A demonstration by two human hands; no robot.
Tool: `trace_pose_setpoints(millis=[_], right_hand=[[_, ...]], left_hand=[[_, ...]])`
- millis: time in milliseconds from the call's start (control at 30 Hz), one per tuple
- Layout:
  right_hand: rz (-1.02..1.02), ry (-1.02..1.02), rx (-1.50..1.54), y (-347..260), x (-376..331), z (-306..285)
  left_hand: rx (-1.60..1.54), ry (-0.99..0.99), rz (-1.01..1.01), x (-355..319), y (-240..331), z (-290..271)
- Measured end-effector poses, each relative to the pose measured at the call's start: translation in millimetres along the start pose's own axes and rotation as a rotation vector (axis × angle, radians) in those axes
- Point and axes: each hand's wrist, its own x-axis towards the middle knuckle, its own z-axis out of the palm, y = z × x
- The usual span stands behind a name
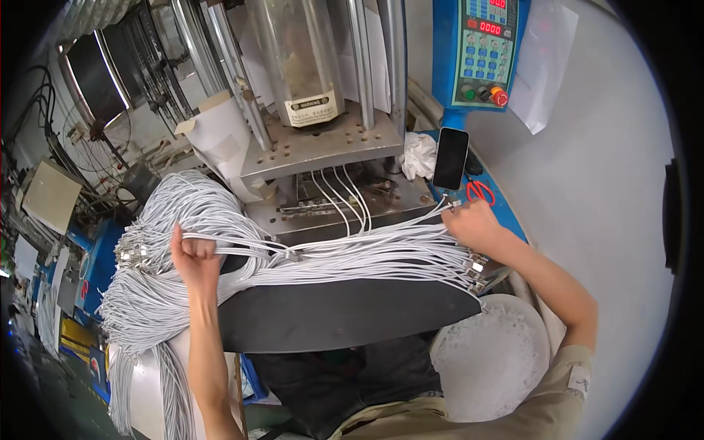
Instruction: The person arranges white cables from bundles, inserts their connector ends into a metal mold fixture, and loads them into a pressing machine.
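Note:
Several thin white cables (396, 233) stretch from side to side in front of me, above a black board (345, 314). On the left, my left hand (196, 258) is closed, with a few of the cables passing through its curled fingers. My right hand (473, 223) pinches the cable ends at the right, where small metal connectors (452, 203) stick out past the fingers. More metal connectors (475, 268) lie just below that hand. Beside my left hand a large looped bundle of white cables (187, 204) is heaped, its strands hanging down over the near edge.
Ahead stands a press (323, 152) with steel columns; white cables (341, 194) run out of its lower part. A phone (450, 159), crumpled white paper (419, 155) and red-handled scissors (481, 193) are at right, beneath a blue control panel (484, 59). A round white stool (491, 359) is near my right elbow.

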Motion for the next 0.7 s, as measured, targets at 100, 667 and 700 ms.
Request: trace_pose_setpoints(millis=[100,667,700], right_hand=[[-0.004,-0.213,0.093,-3.4,9.7,-36.5],[-0.125,0.193,0.976,-116.1,94.5,-44.9],[-0.135,0.192,0.983,-119.1,97.0,-56.6]], left_hand=[[0.156,-0.198,-0.088,-12.5,-5.5,13.4],[1.316,-0.443,-0.078,-61.5,-58.2,130.4],[1.286,-0.404,-0.050,-62.7,-55.6,124.8]])
